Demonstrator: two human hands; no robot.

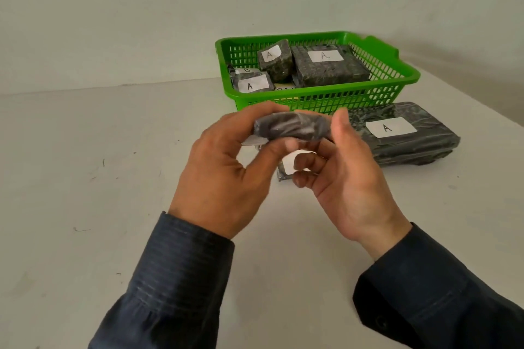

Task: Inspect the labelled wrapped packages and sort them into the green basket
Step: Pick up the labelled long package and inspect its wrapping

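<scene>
Both hands hold a small dark wrapped package point(292, 128) up above the table; its label does not show. My left hand point(226, 170) grips its left end, with fingers over the top and thumb beneath. My right hand point(346, 176) holds its right end with curled fingers. Behind them stands the green basket point(397, 65), holding several dark wrapped packages, three labelled "A" point(326, 56) and one labelled "B" point(247, 70). A large flat package labelled "A" point(411, 133) lies on the table in front of the basket. Under my right fingers lies another small package point(286, 170) with a white label, mostly hidden.
The white table point(113, 178) runs to a pale wall behind. Its right edge slants close past the basket and the large package. Dark sleeves cover both forearms.
</scene>
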